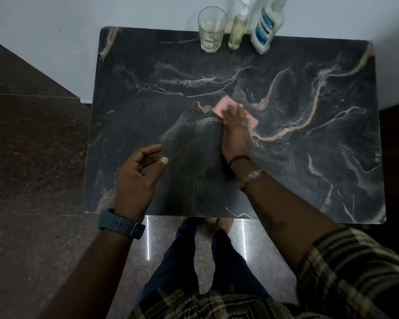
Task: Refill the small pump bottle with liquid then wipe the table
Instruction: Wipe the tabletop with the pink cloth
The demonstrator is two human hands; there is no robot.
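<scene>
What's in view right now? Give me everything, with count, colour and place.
Table: one, black marble with pale veins, centre.
Glass: one, clear, some yellowish liquid, far edge.
Small pump bottle: one, clear with yellow liquid, white pump, right of the glass.
Mouthwash bottle: one, clear, blue-and-white label, right of the pump bottle.
Cloth: one, pink, mid-table under the right hand.
Watch: one, blue-grey, left wrist.
Left hand: open, over the near edge.
Right hand: flat on the cloth.
</scene>
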